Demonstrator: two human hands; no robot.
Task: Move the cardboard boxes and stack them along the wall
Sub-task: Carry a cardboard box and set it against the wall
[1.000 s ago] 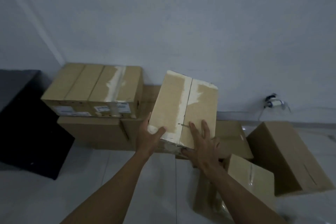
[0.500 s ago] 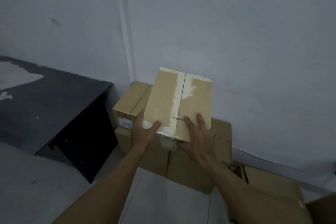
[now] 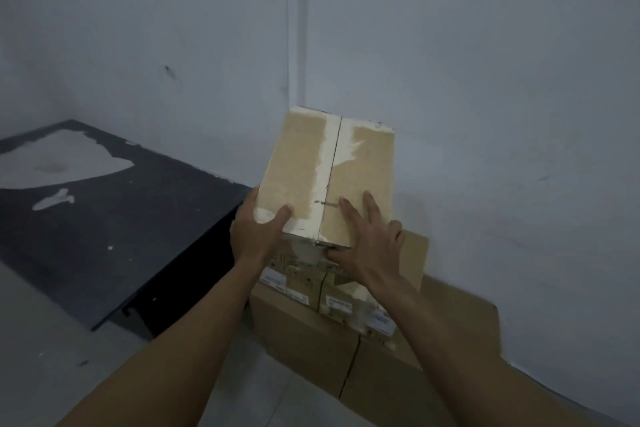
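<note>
Just above the stacked boxes [image 3: 311,329] under the wrists, a taped cardboard box [image 3: 329,177] is held tilted. Its corner is gripped by the left hand [image 3: 258,232] and its near edge pinched by the right hand [image 3: 367,239], presumably for lowering squarely against the wall [image 3: 485,80] beyond.

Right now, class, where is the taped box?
Head view, centre: the taped box is held by the left hand and right hand over the labelled boxes stacked in the wall corner.

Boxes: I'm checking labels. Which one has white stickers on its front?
The stacked box just under the held box, atop the large bottom box; only it carries white labels.
</note>
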